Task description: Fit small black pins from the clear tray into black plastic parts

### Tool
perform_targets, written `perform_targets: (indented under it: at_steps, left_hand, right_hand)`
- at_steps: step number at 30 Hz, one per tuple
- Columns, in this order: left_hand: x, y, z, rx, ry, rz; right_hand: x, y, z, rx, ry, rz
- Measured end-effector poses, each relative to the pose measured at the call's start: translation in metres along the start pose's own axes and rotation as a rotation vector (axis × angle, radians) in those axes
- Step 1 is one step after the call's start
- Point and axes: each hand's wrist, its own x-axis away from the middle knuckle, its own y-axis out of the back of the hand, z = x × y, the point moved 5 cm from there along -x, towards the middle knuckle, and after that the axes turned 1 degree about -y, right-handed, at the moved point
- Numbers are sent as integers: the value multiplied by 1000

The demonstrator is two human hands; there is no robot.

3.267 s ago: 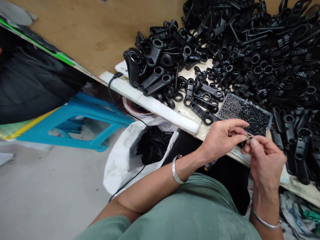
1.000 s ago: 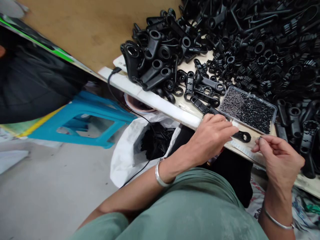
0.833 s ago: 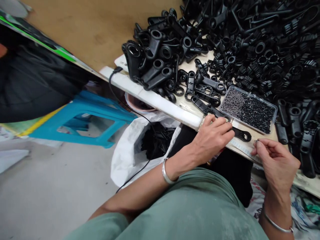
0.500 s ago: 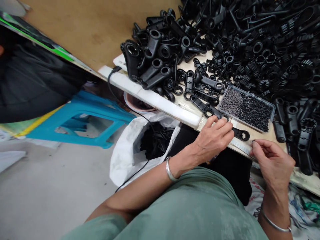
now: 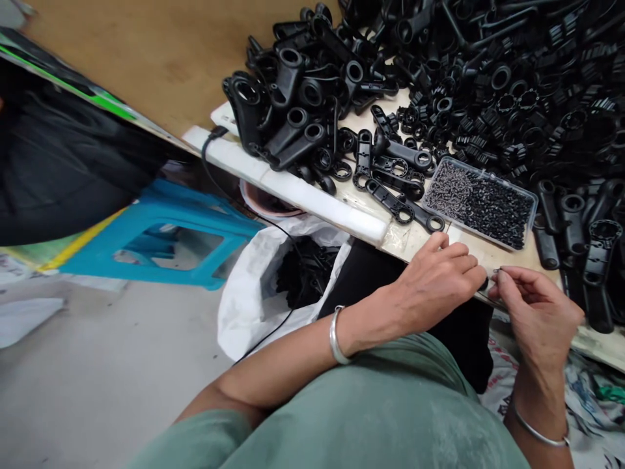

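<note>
My left hand (image 5: pixel 442 277) is closed over a black plastic arm-shaped part at the table's front edge. The hand hides nearly all of that part; only a dark end (image 5: pixel 484 285) peeks out by the fingertips. Just to the right, my right hand (image 5: pixel 534 309) pinches a tiny dark piece (image 5: pixel 497 270) between thumb and forefinger, too small to name. The two hands almost meet. Behind them lies a clear plastic box (image 5: pixel 532 225) holding small grey pieces on its left and small black pieces on its right. Several black lever-like parts (image 5: pixel 390 200) lie left of the box.
Black plastic parts (image 5: pixel 488 98) are heaped across the back of the table, with more levers (image 5: pixel 603 260) at the right. A white strip (image 5: pixel 312 198) edges the table. Below stand a white sack (image 5: pixel 244 306) with black parts inside and a blue stool (image 5: pixel 107 251). A black cable (image 5: pixel 263 218) hangs down.
My left hand has moved right, towards my right hand. The black part's ring end, visible before, is now mostly covered. My right hand keeps its pinch nearly in place.
</note>
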Motion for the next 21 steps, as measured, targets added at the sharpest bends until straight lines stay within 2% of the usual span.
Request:
perform_targets:
  at_steps: [3, 9, 15, 18, 21]
  left_hand:
    - [-5, -6, -2, 50, -4, 59]
    - [-6, -12, 2, 192, 58, 81]
    - [-9, -14, -2, 202, 56, 125]
    - [-9, -17, -3, 217, 50, 118]
    - [-7, -20, -4, 225, 38, 61]
  right_hand:
    - [2, 2, -2, -33, -3, -10]
    - [4, 1, -7, -49, -12, -2]
    - [4, 0, -7, -52, -17, -2]
    - [4, 0, -7, -52, 2, 1]
    - [4, 0, -8, -52, 19, 2]
